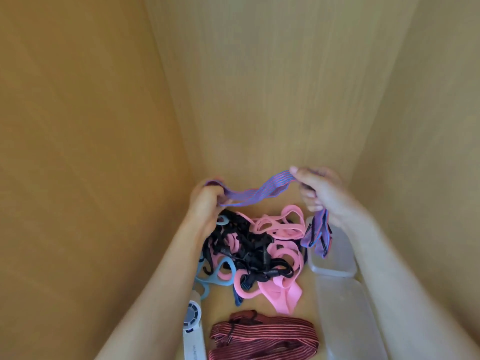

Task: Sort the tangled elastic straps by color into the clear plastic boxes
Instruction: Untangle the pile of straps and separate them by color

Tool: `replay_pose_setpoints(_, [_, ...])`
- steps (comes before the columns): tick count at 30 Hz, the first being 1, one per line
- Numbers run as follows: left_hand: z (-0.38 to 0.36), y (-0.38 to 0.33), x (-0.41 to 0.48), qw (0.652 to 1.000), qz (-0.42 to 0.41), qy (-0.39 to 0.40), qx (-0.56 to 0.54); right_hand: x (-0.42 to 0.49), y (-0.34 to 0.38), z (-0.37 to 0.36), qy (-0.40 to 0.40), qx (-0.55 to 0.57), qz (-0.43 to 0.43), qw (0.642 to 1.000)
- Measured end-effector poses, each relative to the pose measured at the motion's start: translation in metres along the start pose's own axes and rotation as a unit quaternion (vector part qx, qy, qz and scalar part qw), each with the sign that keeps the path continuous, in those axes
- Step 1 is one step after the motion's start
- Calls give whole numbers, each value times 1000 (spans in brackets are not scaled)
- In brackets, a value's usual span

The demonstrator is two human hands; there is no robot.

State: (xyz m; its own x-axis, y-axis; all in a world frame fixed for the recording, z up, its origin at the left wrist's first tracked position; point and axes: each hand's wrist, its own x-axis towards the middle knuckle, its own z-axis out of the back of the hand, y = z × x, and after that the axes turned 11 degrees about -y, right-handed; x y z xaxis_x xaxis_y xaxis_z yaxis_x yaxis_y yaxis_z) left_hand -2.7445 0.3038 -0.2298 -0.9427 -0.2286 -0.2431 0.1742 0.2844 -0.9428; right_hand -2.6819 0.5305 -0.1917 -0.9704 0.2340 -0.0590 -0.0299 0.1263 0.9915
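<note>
A purple strap with red stripes (262, 192) stretches between both hands above the pile. My left hand (206, 203) grips its left end. My right hand (320, 192) grips the other part, and the strap's folded tail hangs below it over a clear plastic box (337, 266). Beneath lies a tangle of pink straps (283, 252), black straps with hooks (250, 252) and light blue straps (220, 276). A second clear box (345, 315) stands nearer on the right.
A bundle of dark red striped straps (262, 339) lies at the front. A white handheld fan (193, 331) lies left of it. Wooden walls (91, 152) close in the space on the left, back and right.
</note>
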Motion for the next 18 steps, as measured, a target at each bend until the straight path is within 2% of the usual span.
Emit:
replay_pose_setpoints(3, [18, 37, -11, 992, 16, 78, 94, -7, 10, 5, 55, 35, -13, 998])
replay_pose_setpoints(5, [26, 47, -20, 970, -1, 141, 198, -13, 13, 5, 75, 26, -13, 997])
replay_pose_setpoints(7, [27, 43, -31, 949, -16, 187, 252, -17, 13, 2, 92, 2, -16, 996])
replay_pose_setpoints(9, [22, 29, -44, 944, -10, 250, 215, -20, 9, -3, 112, -14, -20, 993])
replay_pose_setpoints(11, [12, 17, -58, 938, 2, 323, 127, -21, 6, -8, 132, -6, -34, 991])
replay_pose_setpoints(13, [-1, 12, -71, 924, -49, 362, 116, -22, 4, -11, 147, 13, -52, 988])
replay_pose_setpoints(15, [-15, 17, -81, 915, -100, 357, 159, -22, 3, -12, 144, 19, -62, 987])
replay_pose_setpoints(18, [-28, 31, -84, 936, -104, 313, 121, -23, -4, -13, 101, 8, -48, 994])
